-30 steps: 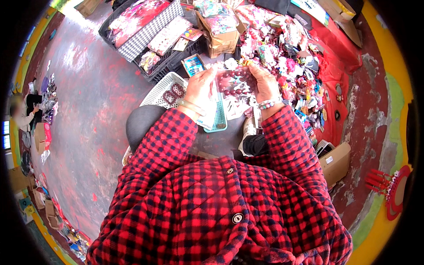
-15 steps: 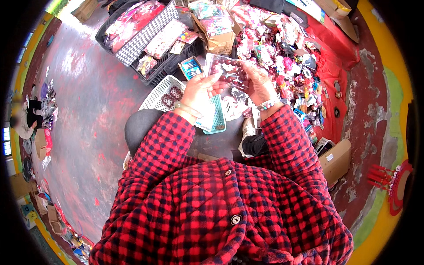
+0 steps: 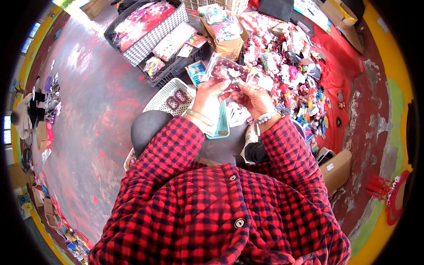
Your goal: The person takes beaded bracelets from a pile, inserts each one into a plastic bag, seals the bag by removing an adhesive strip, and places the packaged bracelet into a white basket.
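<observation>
A clear plastic bag (image 3: 217, 62) with dark red round beads (image 3: 226, 71) inside is held up in front of me. My left hand (image 3: 208, 100) pinches its lower edge between thumb and fingers. Close beside it, my right hand (image 3: 258, 100) pinches the same edge, thumb on top. Below my left hand stands a white perforated basket (image 3: 155, 102) with dark red bead bracelets (image 3: 178, 100) in it. A teal basket (image 3: 226, 120) sits partly hidden under my left hand, with a white sheet or packet in it. White crumpled pieces (image 3: 237, 113) lie between my wrists.
A large heap of small packaged goods (image 3: 291, 66) covers the red cloth (image 3: 338, 66) at the right. Ahead are black crates (image 3: 154, 79), an open cardboard box (image 3: 229, 47) and a small box of blue items (image 3: 196, 72). A round dark seat (image 3: 148, 130) is near my left forearm.
My hands have come closer together and lower on the bag, both now at its bottom edge. The whole view has shifted slightly.
</observation>
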A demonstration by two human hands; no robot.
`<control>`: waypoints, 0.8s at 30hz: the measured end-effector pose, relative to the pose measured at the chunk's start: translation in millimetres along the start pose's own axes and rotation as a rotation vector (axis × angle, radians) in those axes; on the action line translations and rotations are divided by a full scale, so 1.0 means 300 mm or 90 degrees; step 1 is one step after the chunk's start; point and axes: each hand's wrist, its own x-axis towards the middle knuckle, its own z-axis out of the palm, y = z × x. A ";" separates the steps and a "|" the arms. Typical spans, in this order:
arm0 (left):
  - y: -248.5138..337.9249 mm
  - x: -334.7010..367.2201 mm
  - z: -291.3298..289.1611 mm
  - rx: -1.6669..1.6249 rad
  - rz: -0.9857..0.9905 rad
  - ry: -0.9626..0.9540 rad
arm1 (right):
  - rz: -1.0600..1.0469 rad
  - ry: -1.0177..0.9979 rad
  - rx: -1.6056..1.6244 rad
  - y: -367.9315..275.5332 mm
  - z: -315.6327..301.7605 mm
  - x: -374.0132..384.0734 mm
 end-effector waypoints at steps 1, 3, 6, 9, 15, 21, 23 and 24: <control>-0.003 0.006 -0.001 0.004 0.005 0.009 | 0.008 -0.005 -0.005 -0.001 -0.002 -0.002; -0.003 0.005 0.001 -0.018 0.012 0.027 | 0.022 -0.014 -0.015 -0.006 -0.006 -0.004; 0.001 0.009 -0.005 -0.017 0.019 0.078 | 0.012 -0.002 -0.051 -0.021 -0.003 -0.011; 0.018 0.003 -0.001 -0.025 0.009 0.075 | -0.019 -0.004 -0.071 -0.043 0.011 -0.030; 0.023 -0.001 -0.006 -0.044 -0.018 0.033 | -0.084 0.012 -0.091 -0.052 0.033 -0.045; 0.024 -0.021 0.028 0.007 -0.052 -0.010 | -0.079 -0.008 -0.120 -0.032 0.000 -0.020; 0.017 -0.010 0.008 0.032 -0.036 0.016 | -0.083 0.003 -0.160 -0.045 0.001 -0.023; 0.012 -0.005 -0.005 0.044 -0.028 0.021 | -0.101 0.020 -0.190 -0.051 -0.005 -0.021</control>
